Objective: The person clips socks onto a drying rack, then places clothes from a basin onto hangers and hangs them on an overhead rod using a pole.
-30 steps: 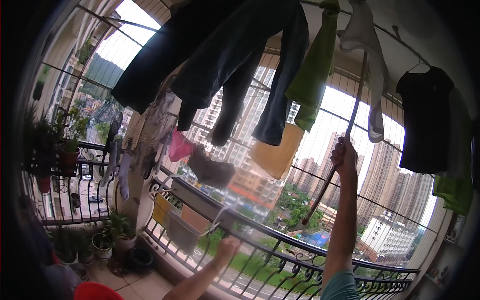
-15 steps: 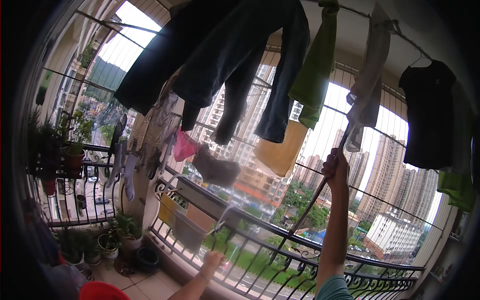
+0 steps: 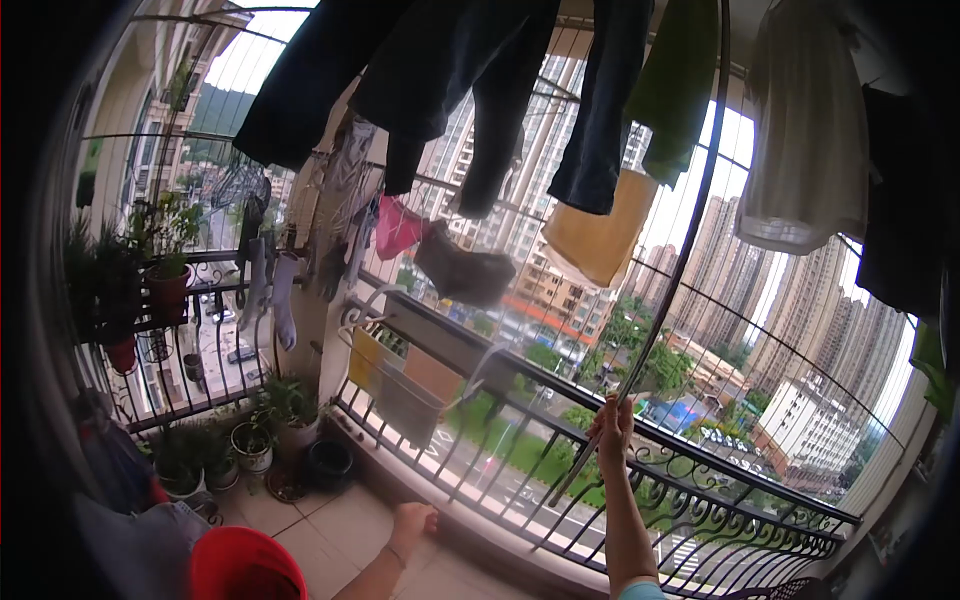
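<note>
My right hand (image 3: 611,438) is wrapped around a long dark pole (image 3: 672,290). The pole slants upward past the railing, and its upper end is out of view. To the right of the pole hangs a pale, thin garment (image 3: 800,130); a green garment (image 3: 682,90) is on its left. My left hand (image 3: 413,524) is low over the floor with its fingers curled, and nothing shows in it. Below and left of that hand is a red bucket (image 3: 245,565).
Dark jeans (image 3: 595,120) and a yellow cloth (image 3: 598,228) hang overhead. A rack with cloths (image 3: 405,375) is on the balcony railing (image 3: 750,490). Potted plants (image 3: 252,445) line the left corner, with socks (image 3: 285,300) above. A black shirt (image 3: 900,200) hangs at far right.
My right hand has moved down and left, and the pole's upper part now extends out of view. The pale garment hangs more spread out. The view has shifted, with more of the red bucket showing.
</note>
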Demonstrator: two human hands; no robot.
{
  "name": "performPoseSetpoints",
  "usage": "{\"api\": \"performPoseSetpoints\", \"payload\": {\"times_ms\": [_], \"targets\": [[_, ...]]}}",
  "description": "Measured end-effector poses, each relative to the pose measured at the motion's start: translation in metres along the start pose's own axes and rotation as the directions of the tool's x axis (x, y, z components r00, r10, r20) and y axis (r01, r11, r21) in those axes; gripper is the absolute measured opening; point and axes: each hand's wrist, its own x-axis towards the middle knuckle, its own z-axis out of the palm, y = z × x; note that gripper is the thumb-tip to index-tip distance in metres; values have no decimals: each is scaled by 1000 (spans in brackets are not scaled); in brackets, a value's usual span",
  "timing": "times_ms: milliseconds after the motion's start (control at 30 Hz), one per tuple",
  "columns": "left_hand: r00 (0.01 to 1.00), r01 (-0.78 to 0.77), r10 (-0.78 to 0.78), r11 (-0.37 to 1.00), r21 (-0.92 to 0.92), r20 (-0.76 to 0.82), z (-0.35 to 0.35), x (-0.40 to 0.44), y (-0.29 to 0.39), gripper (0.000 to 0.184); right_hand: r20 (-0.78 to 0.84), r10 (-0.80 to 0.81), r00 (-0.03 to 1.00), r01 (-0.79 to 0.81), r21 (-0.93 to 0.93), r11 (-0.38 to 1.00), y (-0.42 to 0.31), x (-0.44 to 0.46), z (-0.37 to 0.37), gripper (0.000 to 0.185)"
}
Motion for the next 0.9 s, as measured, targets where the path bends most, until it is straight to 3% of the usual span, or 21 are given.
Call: {"api": "performPoseSetpoints", "payload": {"times_ms": [67, 100, 133, 200, 267, 400, 467, 600, 667, 767, 800, 833, 900], "targets": [[997, 63, -60, 995, 74, -41, -25, -21, -10, 14, 9, -18, 1000, 19, -151, 988, 47, -35, -9, 24], [990, 121, -114, 988, 97, -78, -36, -32, -14, 13, 63, 87, 994, -77, -140, 987, 59, -50, -10, 35], [985, 146, -134, 983, 115, -107, -50, -38, -27, 13, 157, 138, 978, -88, -290, 953, 65, -64, -14, 30], [960, 229, -203, 966, 122, -195, -71, -57, -38, 13, 162, 280, 946, -258, -141, 956, 71, -88, 0, 25], [938, 279, -243, 952, 125, -248, -87, -75, -47, 15, 128, 327, 936, -293, -226, 929, 89, -106, 7, 18], [895, 322, -298, 947, 18, -332, -102, -103, -53, 16, 47, 374, 926, -368, -108, 924, 152, -145, 3, 12], [881, 349, -328, 937, -1, -342, -110, -109, -63, 16, 16, 416, 909, -408, -167, 898, 185, -154, -13, 11], [861, 350, -298, 935, 56, -412, -121, -124, -74, 15, 39, 453, 891, -437, -197, 878, 250, -167, -46, 10], [877, 284, -238, 958, 50, -417, -131, -131, -86, 16, -17, 397, 918, -393, -181, 901, 293, -171, -65, 12], [826, 298, -199, 948, 108, -528, -148, -137, -105, 17, -60, 499, 865, -494, -286, 821, 328, -157, -74, 12], [816, 303, -168, 939, 162, -553, -148, -147, -107, 18, -34, 489, 872, -485, -197, 852, 358, -153, -81, 11], [781, 330, -195, 936, 127, -593, -145, -159, -110, 19, -74, 546, 835, -535, -342, 772, 354, -148, -72, 11], [736, 350, -216, 933, 88, -642, -140, -166, -110, 21, -98, 613, 784, -606, -334, 722, 389, -134, -72, 12]]}}
